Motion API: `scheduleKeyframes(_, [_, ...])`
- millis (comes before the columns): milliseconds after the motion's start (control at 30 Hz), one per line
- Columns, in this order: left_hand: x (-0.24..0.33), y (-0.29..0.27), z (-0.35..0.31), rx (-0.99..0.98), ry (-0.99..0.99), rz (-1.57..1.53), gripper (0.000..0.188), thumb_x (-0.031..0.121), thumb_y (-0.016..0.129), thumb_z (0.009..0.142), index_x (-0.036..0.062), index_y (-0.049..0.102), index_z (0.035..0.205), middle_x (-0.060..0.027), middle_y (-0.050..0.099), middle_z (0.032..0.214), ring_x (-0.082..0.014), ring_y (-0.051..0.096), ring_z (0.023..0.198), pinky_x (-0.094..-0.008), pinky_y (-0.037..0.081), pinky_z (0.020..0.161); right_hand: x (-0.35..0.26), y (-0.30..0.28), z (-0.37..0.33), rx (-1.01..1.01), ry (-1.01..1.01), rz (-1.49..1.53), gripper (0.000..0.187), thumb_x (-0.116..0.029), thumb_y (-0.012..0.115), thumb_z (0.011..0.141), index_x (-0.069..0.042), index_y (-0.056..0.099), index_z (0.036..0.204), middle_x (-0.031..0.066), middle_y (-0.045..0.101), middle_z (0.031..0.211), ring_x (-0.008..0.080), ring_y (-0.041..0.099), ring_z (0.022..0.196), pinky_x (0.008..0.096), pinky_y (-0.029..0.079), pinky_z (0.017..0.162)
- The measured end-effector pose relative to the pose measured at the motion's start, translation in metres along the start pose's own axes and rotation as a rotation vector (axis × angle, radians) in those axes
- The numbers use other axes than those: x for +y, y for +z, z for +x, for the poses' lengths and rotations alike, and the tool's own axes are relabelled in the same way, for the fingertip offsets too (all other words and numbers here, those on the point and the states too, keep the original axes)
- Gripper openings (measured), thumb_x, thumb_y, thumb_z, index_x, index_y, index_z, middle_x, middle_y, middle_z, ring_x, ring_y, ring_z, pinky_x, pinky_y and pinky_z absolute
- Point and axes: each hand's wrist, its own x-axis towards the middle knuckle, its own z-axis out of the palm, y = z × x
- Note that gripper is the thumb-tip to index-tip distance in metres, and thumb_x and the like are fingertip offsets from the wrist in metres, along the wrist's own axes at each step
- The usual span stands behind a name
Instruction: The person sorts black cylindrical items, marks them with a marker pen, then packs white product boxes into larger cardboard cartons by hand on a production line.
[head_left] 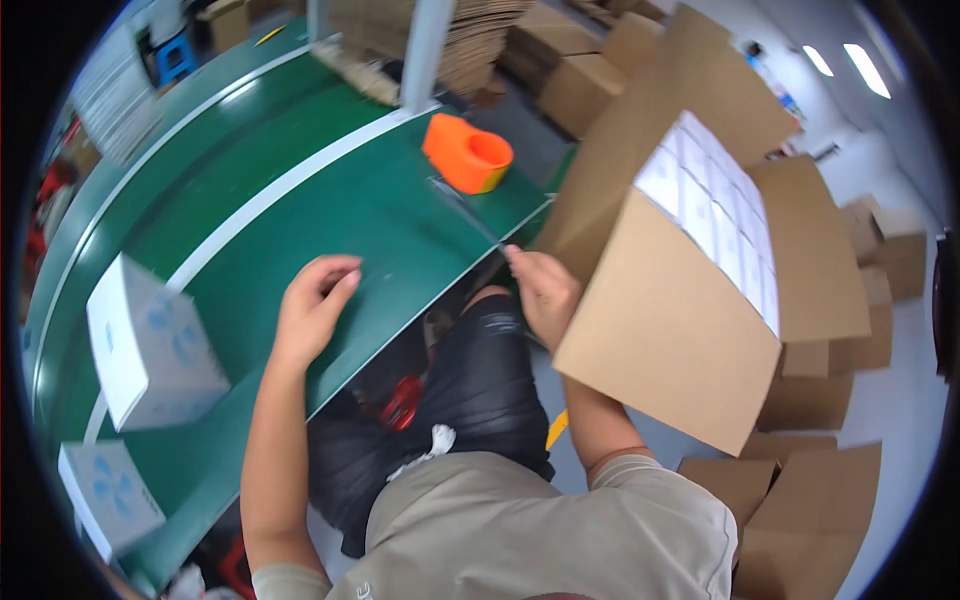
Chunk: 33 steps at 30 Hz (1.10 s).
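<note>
My right hand [545, 290] pinches the near end of a long, thin grey tool [465, 212] at the table's edge. Motion blurs the tool, so its kind is not clear. Over the green table, my left hand [315, 300] is empty, its fingers bent and the thumb apart from them. Beyond the tool's tip lies an orange plastic piece with a round opening [450, 150], shaped like a tape dispenser. Beside my right forearm stands an open cardboard carton [665, 325], flaps spread, filled with rows of white boxes [712, 215].
Two white boxes with blue marks, a larger one [150, 345] and a smaller one [110, 500], stand on the green table [270, 240] at left. A white post [428, 55] rises at its far edge. Brown cartons [820, 520] crowd the right; stacked flat cardboard [480, 45] is behind.
</note>
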Motion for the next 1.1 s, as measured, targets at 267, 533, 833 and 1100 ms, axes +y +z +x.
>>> scheduleKeyframes(267, [0.015, 0.008, 0.003, -0.058, 0.013, 0.098, 0.019, 0.009, 0.066, 0.096, 0.0, 0.069, 0.113, -0.005, 0.068, 0.107, -0.0122, 0.064, 0.096, -0.0268, 0.05, 0.088, 0.013, 0.003, -0.01, -0.039, 0.13, 0.05, 0.027, 0.004, 0.065, 0.091, 0.0, 0.071, 0.117, 0.0178, 0.069, 0.089, 0.0295, 0.069, 0.078, 0.0342, 0.054, 0.071])
scheduleKeyframes(533, [0.016, 0.008, 0.004, -0.035, 0.034, 0.11, 0.019, 0.008, 0.068, 0.094, -0.0001, 0.07, 0.11, -0.0078, 0.067, 0.102, -0.0149, 0.065, 0.091, -0.0281, 0.052, 0.083, 0.022, 0.011, -0.019, -0.182, 0.174, 0.044, 0.026, 0.003, 0.065, 0.091, 0.001, 0.071, 0.116, 0.0173, 0.069, 0.088, 0.0291, 0.069, 0.078, 0.0334, 0.053, 0.07])
scheduleKeyframes(833, [0.025, 0.013, -0.002, -0.239, 0.1, -0.02, 0.026, 0.016, 0.067, 0.096, -0.0008, 0.07, 0.115, -0.0116, 0.068, 0.12, -0.019, 0.066, 0.102, -0.0336, 0.051, 0.091, -0.043, 0.032, -0.015, -0.431, 0.333, 0.897, 0.028, 0.005, 0.064, 0.094, 0.003, 0.07, 0.121, 0.0126, 0.073, 0.098, 0.0139, 0.069, 0.084, 0.026, 0.057, 0.077])
scheduleKeyframes(1100, [0.014, 0.002, -0.001, -0.318, -0.058, -0.297, 0.037, 0.031, 0.056, 0.104, -0.0014, 0.07, 0.116, -0.0119, 0.074, 0.109, -0.0203, 0.068, 0.102, -0.0335, 0.051, 0.091, -0.065, 0.061, -0.015, -0.443, 0.431, 1.064, 0.034, 0.008, 0.062, 0.094, 0.001, 0.067, 0.127, 0.0153, 0.073, 0.103, 0.0173, 0.071, 0.082, 0.0274, 0.058, 0.075])
